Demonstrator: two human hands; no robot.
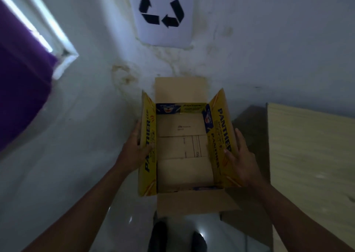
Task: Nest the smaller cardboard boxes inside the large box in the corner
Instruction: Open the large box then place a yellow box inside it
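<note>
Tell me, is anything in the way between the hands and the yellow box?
No, nothing visible is. The left hand holds the yellow box by its left flap, and the right hand holds its right flap, thumbs inside and fingers outside.

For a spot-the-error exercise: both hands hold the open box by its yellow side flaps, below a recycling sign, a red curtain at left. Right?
No: the head view shows the curtain is purple, not red. The left hand and right hand do hold the box by its yellow flaps, below the recycling sign.

one cardboard box [180, 90], one left hand [134, 151], one right hand [240, 159], one recycling sign [163, 34], one purple curtain [19, 88].
</note>
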